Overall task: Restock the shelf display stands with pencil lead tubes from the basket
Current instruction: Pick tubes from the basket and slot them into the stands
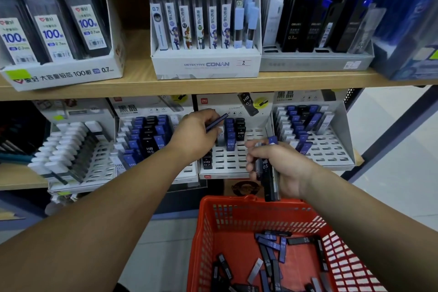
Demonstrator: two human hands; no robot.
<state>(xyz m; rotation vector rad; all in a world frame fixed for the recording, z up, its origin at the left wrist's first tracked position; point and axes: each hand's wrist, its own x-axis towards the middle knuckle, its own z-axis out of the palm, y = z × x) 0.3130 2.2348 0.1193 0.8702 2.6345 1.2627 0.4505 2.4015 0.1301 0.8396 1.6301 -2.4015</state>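
A left hand [196, 135] pinches one blue tube [216, 122] toward the half-empty stand [237, 161]; the right hand [282, 168] clamps spare tubes [266, 173] above the basket [237, 218], ready to feed.

The red basket [227, 201] ran off the bottom edge. The left hand [194, 135] hid part of the middle display stand [237, 163]. Far right, the blue packs [403, 19] were a blur, labels unreadable.

A light wooden shelf board [132, 89] is seen running across the middle, from 9 o'clock to 3 o'clock. A lower wooden board [20, 179] is seen at 8 o'clock. A dark metal post [398, 123] is set slanting at 3 o'clock. A pale, brightly lit floor [403, 180] is seen at 4 o'clock.
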